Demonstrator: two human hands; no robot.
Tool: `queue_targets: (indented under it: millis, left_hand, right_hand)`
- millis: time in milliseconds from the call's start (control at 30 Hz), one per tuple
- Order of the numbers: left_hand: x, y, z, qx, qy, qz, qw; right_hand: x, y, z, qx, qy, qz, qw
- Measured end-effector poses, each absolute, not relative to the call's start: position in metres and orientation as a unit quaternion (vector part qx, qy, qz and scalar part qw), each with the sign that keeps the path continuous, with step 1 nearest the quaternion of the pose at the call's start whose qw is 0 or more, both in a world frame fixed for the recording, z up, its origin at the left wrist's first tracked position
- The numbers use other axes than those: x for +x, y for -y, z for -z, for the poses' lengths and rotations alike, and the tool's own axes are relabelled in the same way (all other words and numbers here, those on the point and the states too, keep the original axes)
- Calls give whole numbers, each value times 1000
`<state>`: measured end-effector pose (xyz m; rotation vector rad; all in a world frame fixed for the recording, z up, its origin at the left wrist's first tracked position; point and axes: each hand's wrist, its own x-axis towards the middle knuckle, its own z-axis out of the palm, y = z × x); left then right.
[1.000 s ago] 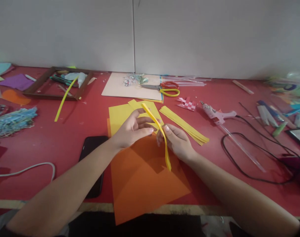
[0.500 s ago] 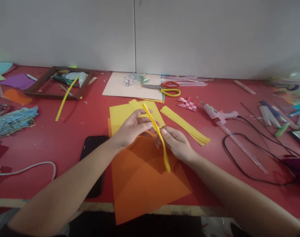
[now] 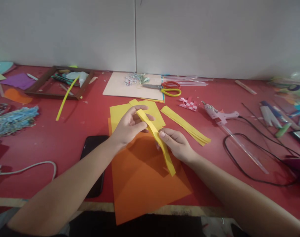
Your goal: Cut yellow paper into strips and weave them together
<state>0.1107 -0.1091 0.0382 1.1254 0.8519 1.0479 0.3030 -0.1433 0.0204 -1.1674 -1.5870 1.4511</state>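
Note:
A narrow yellow paper strip [image 3: 156, 135] slants between my two hands, its lower end hanging free. My right hand [image 3: 176, 143] pinches it near the middle, thumb on top. Around its upper part, my left hand [image 3: 130, 126] has the thumb against the edge and some fingers behind it, partly hidden. Below lie an orange paper sheet [image 3: 140, 177] and a yellow paper sheet [image 3: 117, 115]. A small stack of yellow strips [image 3: 186, 125] rests to the right of my right hand.
Scissors [image 3: 165, 88] lie on pale paper at the back. A pink glue gun [image 3: 219, 115] with a looping black cord [image 3: 225, 148] is on the right. A phone [image 3: 92, 164] sits under my left forearm. At the left are a brown frame [image 3: 53, 95] and a blue yarn bundle [image 3: 16, 120].
The yellow strip has turned so that its broad face shows more. Its upper end has shifted left and down, and its lower end right. Both hands have barely moved.

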Motion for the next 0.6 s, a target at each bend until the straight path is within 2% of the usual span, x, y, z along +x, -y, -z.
queue_targets:
  millis: [133,333,600]
  left_hand:
    - [108,108,-36,482,-356,-473,646]
    - [106,111,-34,494,-287,-404,714]
    - [105,113,-37,538,-267,-355,716]
  right_hand:
    - [303,143,-20,-453,583,-576,351]
    - [299,143,-27,-386,487,-683,384]
    - [300,140,-26,-338,426,-757,362]
